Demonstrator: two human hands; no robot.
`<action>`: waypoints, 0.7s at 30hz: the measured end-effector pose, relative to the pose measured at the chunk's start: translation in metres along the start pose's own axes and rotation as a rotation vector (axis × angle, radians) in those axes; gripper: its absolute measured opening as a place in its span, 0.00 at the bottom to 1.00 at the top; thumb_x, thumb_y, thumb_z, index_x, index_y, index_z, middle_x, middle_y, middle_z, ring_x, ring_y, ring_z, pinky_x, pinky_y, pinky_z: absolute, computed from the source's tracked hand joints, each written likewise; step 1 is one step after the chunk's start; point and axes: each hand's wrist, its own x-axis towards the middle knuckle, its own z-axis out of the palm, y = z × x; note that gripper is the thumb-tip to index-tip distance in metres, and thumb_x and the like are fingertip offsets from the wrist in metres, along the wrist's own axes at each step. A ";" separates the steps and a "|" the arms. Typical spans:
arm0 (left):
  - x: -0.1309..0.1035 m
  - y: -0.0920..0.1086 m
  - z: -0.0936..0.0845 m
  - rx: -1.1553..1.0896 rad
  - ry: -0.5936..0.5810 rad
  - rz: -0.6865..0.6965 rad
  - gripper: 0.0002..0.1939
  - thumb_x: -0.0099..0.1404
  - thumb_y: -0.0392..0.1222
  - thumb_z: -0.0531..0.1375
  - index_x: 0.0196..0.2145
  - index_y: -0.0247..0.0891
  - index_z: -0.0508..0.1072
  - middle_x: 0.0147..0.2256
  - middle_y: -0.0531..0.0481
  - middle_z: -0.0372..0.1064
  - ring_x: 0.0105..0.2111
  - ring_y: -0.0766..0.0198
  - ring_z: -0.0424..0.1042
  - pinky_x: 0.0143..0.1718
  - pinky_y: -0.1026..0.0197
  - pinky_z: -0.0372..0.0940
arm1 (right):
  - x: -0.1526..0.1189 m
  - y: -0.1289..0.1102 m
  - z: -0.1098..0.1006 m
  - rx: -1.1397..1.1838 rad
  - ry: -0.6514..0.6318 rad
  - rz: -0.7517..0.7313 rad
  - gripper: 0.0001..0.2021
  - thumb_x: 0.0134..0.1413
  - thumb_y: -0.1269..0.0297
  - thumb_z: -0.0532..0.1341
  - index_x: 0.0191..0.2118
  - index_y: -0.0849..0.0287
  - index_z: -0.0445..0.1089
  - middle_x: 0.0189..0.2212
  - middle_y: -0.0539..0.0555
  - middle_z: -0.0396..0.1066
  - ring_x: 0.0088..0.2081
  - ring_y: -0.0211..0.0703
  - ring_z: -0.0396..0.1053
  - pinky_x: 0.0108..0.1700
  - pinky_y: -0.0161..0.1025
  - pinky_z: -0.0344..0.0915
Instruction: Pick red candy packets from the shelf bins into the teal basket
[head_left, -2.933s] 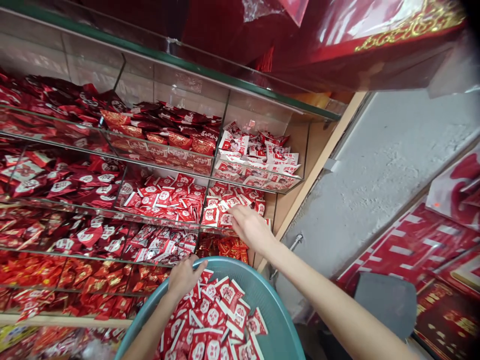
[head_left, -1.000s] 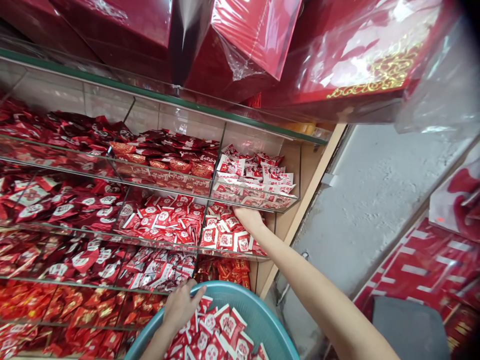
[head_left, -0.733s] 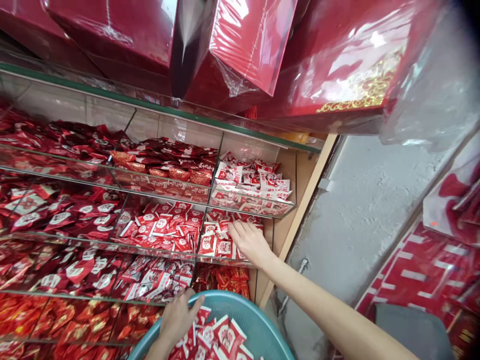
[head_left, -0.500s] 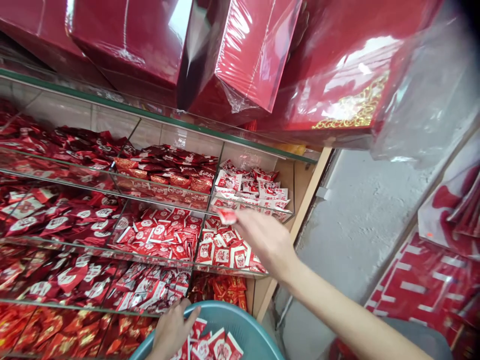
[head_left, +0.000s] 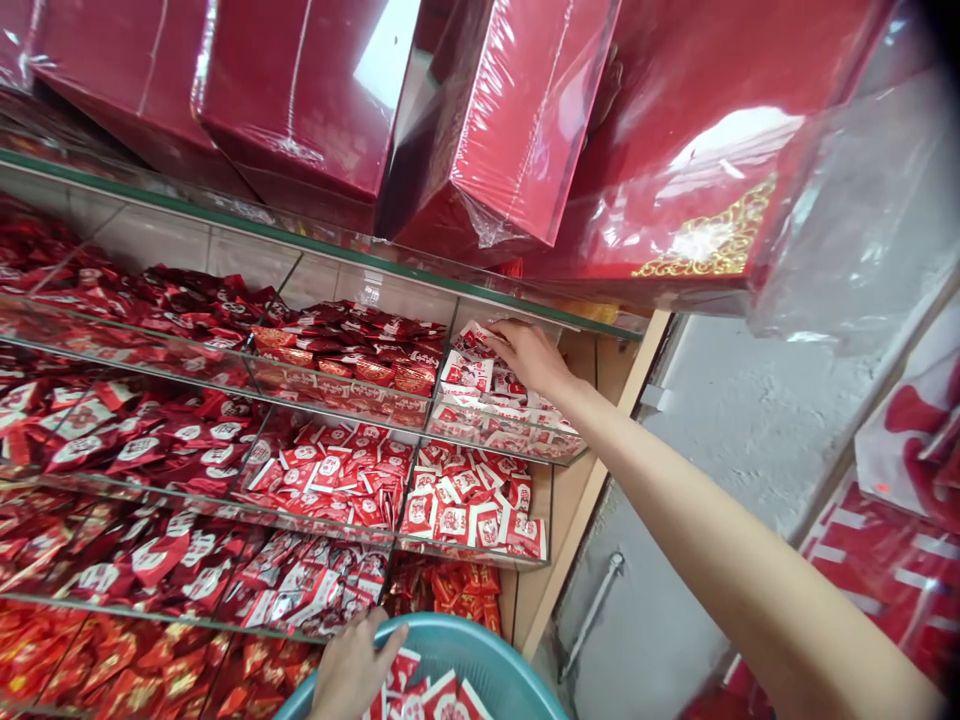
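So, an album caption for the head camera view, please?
Left hand holding a teal basket by its rim, right hand at red-and-white packets beneath a glass shelf.

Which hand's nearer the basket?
Left. The left hand is on the rim of the basket; the right hand is higher, away from it, at the white packets.

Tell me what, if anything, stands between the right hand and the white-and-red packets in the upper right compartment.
Nothing visible: the right hand reaches over the clear front panel to the white-and-red packets. The green-edged glass shelf passes above the hand.
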 end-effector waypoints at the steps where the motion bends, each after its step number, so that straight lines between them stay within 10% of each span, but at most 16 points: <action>1: 0.000 0.000 0.000 0.004 0.001 -0.001 0.23 0.62 0.57 0.43 0.37 0.39 0.69 0.38 0.44 0.72 0.40 0.57 0.71 0.39 0.61 0.60 | 0.003 0.004 0.002 0.093 -0.005 -0.036 0.13 0.59 0.62 0.51 0.41 0.61 0.70 0.38 0.56 0.72 0.38 0.44 0.68 0.37 0.35 0.58; 13: -0.001 -0.001 0.001 -0.011 0.004 -0.001 0.23 0.62 0.58 0.43 0.36 0.40 0.69 0.35 0.45 0.73 0.38 0.57 0.71 0.37 0.61 0.60 | 0.011 0.020 0.027 0.652 -0.102 0.122 0.14 0.49 0.59 0.56 0.36 0.63 0.73 0.33 0.52 0.73 0.34 0.40 0.67 0.40 0.37 0.61; 21: -0.001 0.002 -0.004 0.021 -0.024 -0.008 0.25 0.62 0.58 0.42 0.38 0.39 0.69 0.38 0.43 0.73 0.39 0.56 0.71 0.37 0.60 0.60 | 0.010 0.008 0.035 0.538 0.012 0.162 0.13 0.51 0.62 0.55 0.33 0.65 0.72 0.31 0.54 0.73 0.33 0.40 0.67 0.38 0.35 0.60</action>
